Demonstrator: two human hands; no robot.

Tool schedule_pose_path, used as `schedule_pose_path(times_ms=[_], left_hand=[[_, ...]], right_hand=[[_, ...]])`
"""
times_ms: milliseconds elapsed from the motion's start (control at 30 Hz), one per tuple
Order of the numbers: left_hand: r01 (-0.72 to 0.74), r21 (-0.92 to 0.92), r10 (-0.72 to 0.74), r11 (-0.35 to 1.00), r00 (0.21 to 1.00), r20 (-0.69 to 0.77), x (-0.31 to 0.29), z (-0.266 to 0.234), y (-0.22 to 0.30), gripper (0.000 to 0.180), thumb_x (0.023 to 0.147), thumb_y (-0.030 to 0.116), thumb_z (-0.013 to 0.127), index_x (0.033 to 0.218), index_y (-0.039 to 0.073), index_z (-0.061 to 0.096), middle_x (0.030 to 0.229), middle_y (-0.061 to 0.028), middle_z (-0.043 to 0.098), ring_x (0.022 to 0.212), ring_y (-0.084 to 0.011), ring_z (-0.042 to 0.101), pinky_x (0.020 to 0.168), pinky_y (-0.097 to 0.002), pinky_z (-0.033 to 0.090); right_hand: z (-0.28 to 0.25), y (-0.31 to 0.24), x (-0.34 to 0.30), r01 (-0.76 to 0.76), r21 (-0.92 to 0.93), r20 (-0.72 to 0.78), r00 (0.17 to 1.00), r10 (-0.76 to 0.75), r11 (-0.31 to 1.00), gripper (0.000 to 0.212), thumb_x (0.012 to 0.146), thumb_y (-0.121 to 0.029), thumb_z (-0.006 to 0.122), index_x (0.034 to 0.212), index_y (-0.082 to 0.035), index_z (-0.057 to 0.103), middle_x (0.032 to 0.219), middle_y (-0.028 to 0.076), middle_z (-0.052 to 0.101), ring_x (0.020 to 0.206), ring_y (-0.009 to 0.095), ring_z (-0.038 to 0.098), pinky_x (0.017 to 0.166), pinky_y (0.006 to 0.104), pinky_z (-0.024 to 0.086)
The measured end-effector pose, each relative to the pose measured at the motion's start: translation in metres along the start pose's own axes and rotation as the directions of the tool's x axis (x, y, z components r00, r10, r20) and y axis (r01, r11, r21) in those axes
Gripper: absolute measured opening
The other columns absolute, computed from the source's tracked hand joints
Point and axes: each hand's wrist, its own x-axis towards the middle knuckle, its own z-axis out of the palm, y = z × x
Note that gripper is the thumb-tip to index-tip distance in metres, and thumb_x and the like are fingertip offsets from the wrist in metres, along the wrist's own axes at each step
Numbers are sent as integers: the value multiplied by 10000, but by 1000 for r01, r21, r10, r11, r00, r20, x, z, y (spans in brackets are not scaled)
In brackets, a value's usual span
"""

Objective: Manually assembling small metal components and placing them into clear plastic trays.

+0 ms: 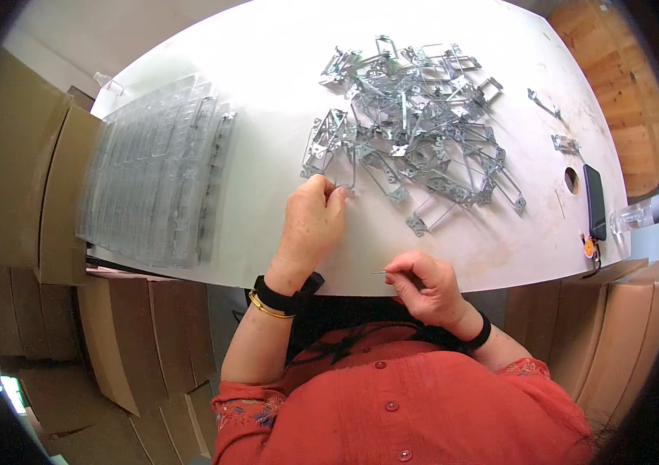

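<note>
A loose heap of shiny metal brackets (422, 116), bent wire and stamped plates together, lies on the white table. At the heap's near left edge my left hand (310, 221) is closed, thumb against fingers, on the end of a metal bracket (349, 189); part of that bracket is hidden by the fingers. Closer to me, over the table's front edge, my right hand (426, 288) pinches a thin metal pin (378, 272), whose tip points left. One bracket (418, 225) lies at the heap's near side, between the heap and my right hand.
Clear plastic trays (151, 170) are stacked at the table's left. On the right lie a black phone (594, 201), a round hole (572, 180) in the tabletop and two separate metal pieces, one a small bracket (566, 143). Cardboard boxes (124, 333) stand around the table.
</note>
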Motion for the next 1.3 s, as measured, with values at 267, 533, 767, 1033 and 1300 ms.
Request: schedule_pose_path(times_ms=[267,533,767,1033,1300], left_hand=[[158,-136,-158,978,987,14,5,0,0,214,986,127,674,893,-64,645,680,-66,630,488,-107,545,455,-301,431],[110,10,-109,994,988,-109,-50,-53,28,181,998,131,664,930,-36,646,676,-62,613,640,-105,540,594,-300,434],[169,240,-182,956,983,34,-91,-97,-1,173,971,125,675,936,-42,651,741,-180,620,660,-266,597,623,-377,461],[260,365,-217,894,964,-153,-116,-88,-46,233,940,207,671,910,-23,688,911,-271,682,870,-457,672,759,-517,530],[270,311,-214,911,955,-203,-108,-62,-36,381,928,260,728,1116,-27,561,1114,-245,606,909,-444,690,782,-509,588]], right_hand=[[-1,2,0,34,16,-32,999,-33,999,148,928,18,728,1052,-42,674,907,111,714,731,220,689,652,316,537],[-5,-1,-4,-1,8,-9,1000,1,1000,142,933,20,722,1055,-34,676,870,101,715,717,189,694,639,298,541],[0,6,-3,8,-55,-62,998,-11,998,103,969,9,705,1058,-27,669,854,80,728,722,130,689,643,257,536],[3,12,-4,-82,-34,4,997,82,996,112,999,39,631,1085,-28,657,877,59,723,732,86,654,655,234,526],[-10,39,-20,-236,14,-104,966,236,972,82,1056,-83,615,1133,-86,643,902,-6,640,713,45,529,621,187,413]])
